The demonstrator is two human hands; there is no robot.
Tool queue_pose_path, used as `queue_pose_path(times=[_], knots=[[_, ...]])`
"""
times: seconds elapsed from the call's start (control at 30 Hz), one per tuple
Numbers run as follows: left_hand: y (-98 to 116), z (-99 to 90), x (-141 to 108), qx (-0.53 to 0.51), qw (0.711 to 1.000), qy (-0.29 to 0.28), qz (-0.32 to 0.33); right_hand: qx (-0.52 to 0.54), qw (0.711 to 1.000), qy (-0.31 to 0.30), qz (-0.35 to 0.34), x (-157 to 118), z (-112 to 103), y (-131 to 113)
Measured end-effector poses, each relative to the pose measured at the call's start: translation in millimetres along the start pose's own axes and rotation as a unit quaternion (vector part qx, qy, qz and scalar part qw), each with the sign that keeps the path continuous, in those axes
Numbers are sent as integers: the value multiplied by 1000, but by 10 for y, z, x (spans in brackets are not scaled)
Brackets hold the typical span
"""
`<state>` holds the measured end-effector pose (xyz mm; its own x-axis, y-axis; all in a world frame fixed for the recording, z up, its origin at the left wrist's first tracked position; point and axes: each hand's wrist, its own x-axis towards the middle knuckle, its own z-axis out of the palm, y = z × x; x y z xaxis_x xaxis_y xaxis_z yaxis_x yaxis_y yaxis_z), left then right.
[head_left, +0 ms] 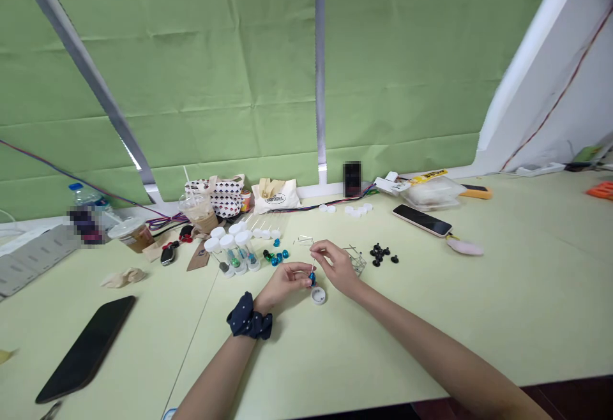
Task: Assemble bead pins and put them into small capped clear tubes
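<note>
My left hand (290, 281) pinches a small shiny blue knob (312, 277) between thumb and fingers. My right hand (338, 267) is closed on a thin metal rod (313, 265), whose lower end meets the top of the knob. Just below sits a round white cap (318, 295) with tiny dark bits inside. Loose blue and green knobs (280, 257) lie left of my hands. Beyond my fingers are thin bent metal pieces (302, 240), and more metal pieces (357, 260) rest behind my right hand. Several black knobs (377, 254) are grouped to the right.
Clear tubes with white caps (234, 247) stand at the left, near drink cups (131, 233). One phone (89, 350) lies at the front left, another (422, 220) at the right. White caps (357, 210), a canvas pouch (275, 196) and cables line the back.
</note>
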<state>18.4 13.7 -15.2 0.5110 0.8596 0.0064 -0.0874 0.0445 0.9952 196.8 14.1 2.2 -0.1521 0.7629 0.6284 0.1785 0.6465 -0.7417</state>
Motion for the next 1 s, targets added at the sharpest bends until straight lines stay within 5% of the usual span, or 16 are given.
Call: queue_pose_path(times=[1.0], knots=[[-8,0,11,-41,999,-8,22,26,999,39,27,-21,26,64]])
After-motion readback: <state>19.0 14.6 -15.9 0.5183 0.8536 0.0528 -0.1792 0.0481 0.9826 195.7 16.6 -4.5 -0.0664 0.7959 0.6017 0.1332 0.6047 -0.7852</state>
